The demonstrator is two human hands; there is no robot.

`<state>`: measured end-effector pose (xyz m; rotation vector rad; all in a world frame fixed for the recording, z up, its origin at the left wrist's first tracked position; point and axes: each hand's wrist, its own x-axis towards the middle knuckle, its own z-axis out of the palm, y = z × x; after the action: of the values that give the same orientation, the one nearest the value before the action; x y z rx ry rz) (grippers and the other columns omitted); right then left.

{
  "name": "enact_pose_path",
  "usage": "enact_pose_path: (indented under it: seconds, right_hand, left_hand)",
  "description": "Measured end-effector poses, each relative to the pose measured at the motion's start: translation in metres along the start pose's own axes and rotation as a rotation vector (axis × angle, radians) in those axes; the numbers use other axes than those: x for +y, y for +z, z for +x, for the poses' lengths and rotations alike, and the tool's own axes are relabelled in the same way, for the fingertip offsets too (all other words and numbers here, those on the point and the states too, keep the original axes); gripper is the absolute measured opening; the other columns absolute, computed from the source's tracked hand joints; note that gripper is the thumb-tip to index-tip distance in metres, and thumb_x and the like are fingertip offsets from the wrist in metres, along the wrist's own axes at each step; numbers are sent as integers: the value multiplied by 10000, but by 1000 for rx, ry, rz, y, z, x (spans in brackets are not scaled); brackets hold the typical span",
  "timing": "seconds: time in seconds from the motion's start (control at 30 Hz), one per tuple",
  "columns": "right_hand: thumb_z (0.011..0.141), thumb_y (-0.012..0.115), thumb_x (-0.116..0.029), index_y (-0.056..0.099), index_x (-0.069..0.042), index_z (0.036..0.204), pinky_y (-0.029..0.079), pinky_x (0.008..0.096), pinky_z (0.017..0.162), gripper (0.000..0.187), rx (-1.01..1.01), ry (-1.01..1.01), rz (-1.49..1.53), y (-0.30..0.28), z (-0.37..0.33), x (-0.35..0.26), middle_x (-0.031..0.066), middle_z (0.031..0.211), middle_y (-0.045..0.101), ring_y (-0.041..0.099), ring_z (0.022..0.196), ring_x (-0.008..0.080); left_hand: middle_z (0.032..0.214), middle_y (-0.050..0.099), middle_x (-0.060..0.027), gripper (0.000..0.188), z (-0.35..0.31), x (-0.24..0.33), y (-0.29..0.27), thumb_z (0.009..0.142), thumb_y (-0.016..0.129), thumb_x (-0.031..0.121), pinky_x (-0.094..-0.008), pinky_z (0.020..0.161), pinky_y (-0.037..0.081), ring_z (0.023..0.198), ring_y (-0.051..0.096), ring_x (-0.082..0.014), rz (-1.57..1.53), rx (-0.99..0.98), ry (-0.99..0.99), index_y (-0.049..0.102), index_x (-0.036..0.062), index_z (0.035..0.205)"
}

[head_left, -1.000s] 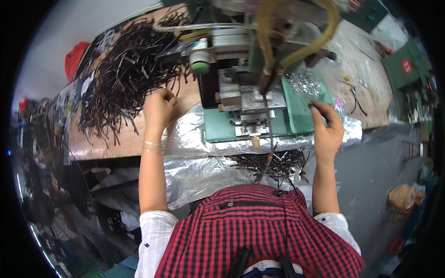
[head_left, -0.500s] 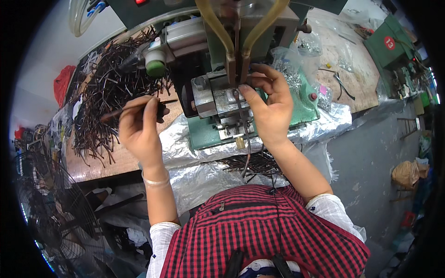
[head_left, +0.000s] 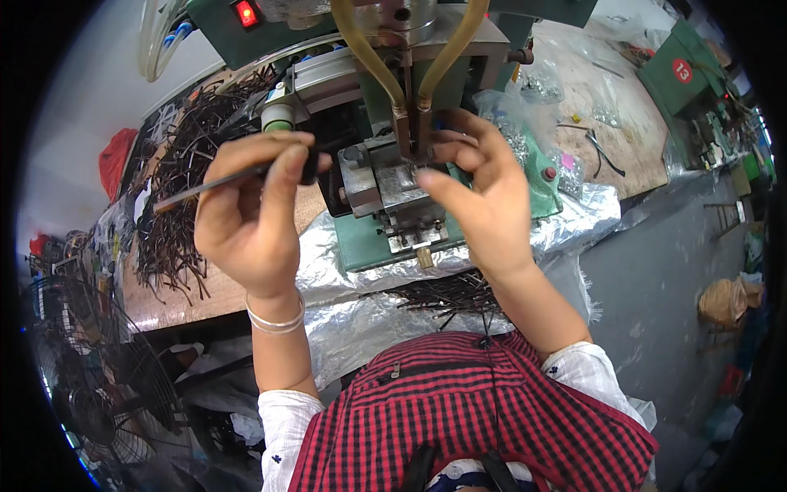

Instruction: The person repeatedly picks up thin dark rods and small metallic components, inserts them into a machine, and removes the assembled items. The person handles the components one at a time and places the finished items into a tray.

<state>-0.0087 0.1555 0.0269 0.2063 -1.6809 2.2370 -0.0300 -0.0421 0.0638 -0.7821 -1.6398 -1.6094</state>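
Foil (head_left: 326, 256) glares; edges bend into black; lower left seems dim.

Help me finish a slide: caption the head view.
Left hand holds a dark strip; right hand at a bench machine.

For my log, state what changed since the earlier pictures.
Left hand, now gripping a thin dark strip, moved right toward the grey metal machine. Right hand moved left to it from the green tray. A long dark strip no longer hangs there. The tangled dark wire pile stayed.
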Motion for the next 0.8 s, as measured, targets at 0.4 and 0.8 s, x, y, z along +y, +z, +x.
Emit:
enact_pose_path:
  seconds: [0.4,0.8]
  right_hand:
    - [900,619,-20,718,-54,1196,557,409,908,314,-109,-127,-984,-138,14,67,172,1100,754,721,1017,362]
    - [841,726,-17,725,-19,1028,519,381,951,187,22,-63,-1188,-154,-15,54,117,999,729,701,967,291]
  left_hand:
    - [991,765,-113,216,-63,-21,43,779,858,114,-250,489,461,580,623,-121,519,-398,527,721,73,941]
    - [982,766,-99,185,-65,-21,43,778,841,115,-245,478,440,569,627,-115,536,-393,480,726,77,918]
